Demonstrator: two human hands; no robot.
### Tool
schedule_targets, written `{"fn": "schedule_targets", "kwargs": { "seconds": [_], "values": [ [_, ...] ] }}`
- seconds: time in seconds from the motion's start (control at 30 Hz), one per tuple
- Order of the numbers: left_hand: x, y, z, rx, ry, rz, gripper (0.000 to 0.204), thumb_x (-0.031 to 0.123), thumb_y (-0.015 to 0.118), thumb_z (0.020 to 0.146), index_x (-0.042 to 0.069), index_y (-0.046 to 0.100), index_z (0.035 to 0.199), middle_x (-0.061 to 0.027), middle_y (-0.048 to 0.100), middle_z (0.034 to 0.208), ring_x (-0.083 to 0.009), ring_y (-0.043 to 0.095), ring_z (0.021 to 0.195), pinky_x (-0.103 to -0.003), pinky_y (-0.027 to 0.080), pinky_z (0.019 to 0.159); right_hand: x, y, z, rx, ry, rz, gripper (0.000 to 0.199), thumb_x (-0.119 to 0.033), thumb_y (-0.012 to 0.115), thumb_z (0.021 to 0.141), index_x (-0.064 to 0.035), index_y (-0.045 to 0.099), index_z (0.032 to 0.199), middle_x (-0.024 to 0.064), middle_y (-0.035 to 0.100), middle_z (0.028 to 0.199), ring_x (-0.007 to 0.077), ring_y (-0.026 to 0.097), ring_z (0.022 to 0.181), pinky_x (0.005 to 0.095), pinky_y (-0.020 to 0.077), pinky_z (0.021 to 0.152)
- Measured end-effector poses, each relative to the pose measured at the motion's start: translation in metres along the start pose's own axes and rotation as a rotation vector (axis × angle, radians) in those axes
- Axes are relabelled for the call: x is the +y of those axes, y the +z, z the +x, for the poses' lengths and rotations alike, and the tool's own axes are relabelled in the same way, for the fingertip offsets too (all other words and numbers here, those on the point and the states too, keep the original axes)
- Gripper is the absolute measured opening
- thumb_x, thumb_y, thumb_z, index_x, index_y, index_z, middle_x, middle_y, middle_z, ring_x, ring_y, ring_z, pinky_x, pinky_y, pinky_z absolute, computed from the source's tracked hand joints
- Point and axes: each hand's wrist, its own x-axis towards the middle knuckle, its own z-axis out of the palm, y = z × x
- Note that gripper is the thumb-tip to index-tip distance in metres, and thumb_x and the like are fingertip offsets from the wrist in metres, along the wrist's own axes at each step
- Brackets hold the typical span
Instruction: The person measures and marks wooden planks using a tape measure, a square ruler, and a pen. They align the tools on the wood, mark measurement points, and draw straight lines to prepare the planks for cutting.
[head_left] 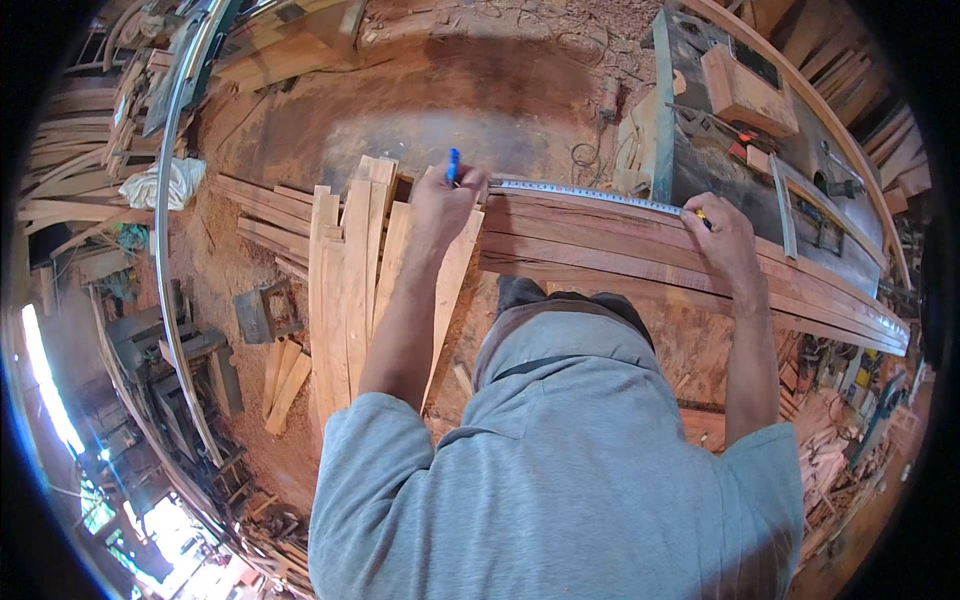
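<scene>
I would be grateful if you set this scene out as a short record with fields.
Left hand: holds a blue pen at one end of the visible tape
Right hand: at its other end, gripping a small yellow-and-black object
Measuring tape: stretched between the hands, along reddish boards
Pale boards: partly beneath the left forearm
Clothing: grey short-sleeved shirt

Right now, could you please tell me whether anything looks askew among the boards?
The pale planks near the left hand fan out with staggered ends, looking untidy beside the closely packed reddish boards.
</scene>
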Motion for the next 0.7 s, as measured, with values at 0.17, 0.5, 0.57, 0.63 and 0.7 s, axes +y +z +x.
{"fn": "schedule_targets", "kwargs": {
  "seconds": [0.17, 0.5, 0.57, 0.63, 0.7],
  "values": [
    [0.027, -0.019, -0.019, 0.003, 0.210, -0.272, 0.052, 0.038, 0.043, 0.111, 0.000, 0.075, 0.097, 0.0001, 0.060, 0.073, -0.0087, 0.052, 0.063, -0.026, 0.043, 0.057, -0.003, -0.001, 0.000, -0.005, 0.004, 0.001, 0.016, -0.024, 0.070, 0.091, -0.0090, 0.070, 0.096, 0.0093, 0.069, 0.089, 0.0304, 0.066, 0.088, 0.0414, 0.0510, 0.078],
    [0.028, 0.040, -0.040, -0.295, 0.478, -0.005, 0.024, 0.015, 0.063, 0.100, 0.001, 0.073, 0.116, -0.0120, 0.076, 0.093, -0.0171, 0.072, 0.086, -0.030, 0.057, 0.078, 0.004, 0.010, -0.004, 0.051, -0.014, -0.014, 0.015, -0.022, 0.069, 0.092, -0.0070, 0.070, 0.095, 0.0061, 0.069, 0.091, 0.0284, 0.064, 0.087, 0.0407, 0.0506, 0.078],
    [0.030, 0.042, -0.039, -0.259, 0.513, 0.057, 0.025, 0.014, 0.065, 0.098, 0.001, 0.073, 0.117, -0.0141, 0.076, 0.094, -0.0191, 0.073, 0.087, -0.030, 0.057, 0.079, 0.004, 0.010, -0.005, 0.052, -0.006, -0.031, 0.016, -0.020, 0.069, 0.092, -0.0048, 0.070, 0.093, 0.0053, 0.069, 0.093, 0.0274, 0.064, 0.087, 0.0382, 0.0506, 0.078],
    [0.032, 0.042, -0.038, -0.247, 0.537, 0.106, 0.025, 0.014, 0.065, 0.097, 0.000, 0.073, 0.116, -0.0163, 0.076, 0.096, -0.0211, 0.073, 0.088, -0.031, 0.057, 0.081, 0.005, 0.011, -0.005, 0.054, -0.018, -0.023, 0.015, -0.022, 0.069, 0.092, -0.0067, 0.070, 0.093, 0.0045, 0.069, 0.092, 0.0274, 0.064, 0.086, 0.0402, 0.0505, 0.078],
    [0.034, 0.040, -0.036, -0.299, 0.434, 0.077, 0.025, 0.015, 0.065, 0.097, 0.000, 0.074, 0.115, -0.0162, 0.076, 0.095, -0.0219, 0.073, 0.089, -0.031, 0.057, 0.081, 0.006, 0.011, -0.005, 0.052, -0.028, -0.031, 0.015, -0.023, 0.069, 0.092, -0.0077, 0.070, 0.092, 0.0038, 0.069, 0.092, 0.0273, 0.064, 0.085, 0.0411, 0.0505, 0.077]
  ]
}}
